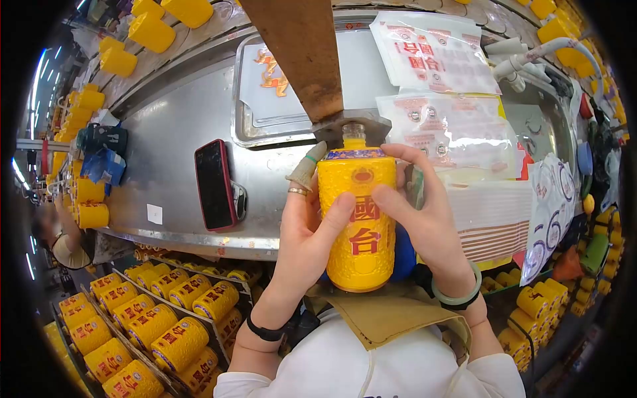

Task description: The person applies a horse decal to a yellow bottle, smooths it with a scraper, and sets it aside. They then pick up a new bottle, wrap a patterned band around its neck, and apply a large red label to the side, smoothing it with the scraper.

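Note:
A yellow textured bottle with red characters and a blue patterned shoulder band is held between my two hands. Its clear glass neck points away from me, near the end of a brown metal bar. My left hand grips the left side, thumb on the front, with a pale finger cover on one finger. On the other side my right hand presses its thumb beside the upper red character, fingers around the edge. Printed decal sheets lie just beyond my right hand.
A phone lies on the metal table, left of the bottle. Farther back is a metal tray with orange decals. Racks of yellow bottles stand below left; more bottles are at right. Another person is far left.

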The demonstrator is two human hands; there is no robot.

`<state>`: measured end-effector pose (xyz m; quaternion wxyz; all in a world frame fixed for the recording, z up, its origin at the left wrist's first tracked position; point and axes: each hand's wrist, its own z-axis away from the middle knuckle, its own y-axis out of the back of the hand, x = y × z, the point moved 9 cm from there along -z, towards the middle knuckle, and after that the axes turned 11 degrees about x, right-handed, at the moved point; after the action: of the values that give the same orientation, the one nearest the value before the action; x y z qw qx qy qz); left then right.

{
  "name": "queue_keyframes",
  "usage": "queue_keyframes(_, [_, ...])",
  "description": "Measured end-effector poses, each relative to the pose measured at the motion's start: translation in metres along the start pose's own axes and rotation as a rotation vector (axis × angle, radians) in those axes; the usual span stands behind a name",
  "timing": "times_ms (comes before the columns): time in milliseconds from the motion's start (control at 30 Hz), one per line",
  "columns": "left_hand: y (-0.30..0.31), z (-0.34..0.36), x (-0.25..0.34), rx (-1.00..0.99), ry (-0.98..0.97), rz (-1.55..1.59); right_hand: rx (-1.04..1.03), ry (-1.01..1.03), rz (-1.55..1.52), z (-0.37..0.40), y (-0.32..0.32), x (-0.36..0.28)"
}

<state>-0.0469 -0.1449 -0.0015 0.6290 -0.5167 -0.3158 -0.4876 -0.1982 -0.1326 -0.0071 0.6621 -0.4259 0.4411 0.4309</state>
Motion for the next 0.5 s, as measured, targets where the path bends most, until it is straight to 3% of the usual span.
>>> queue_keyframes(500, [-0.0005, 0.0018, 0.0001, 0.007, -0.011, 0.007, -0.042, -0.016, -0.052, 0.0021, -0.0025, 0.0014])
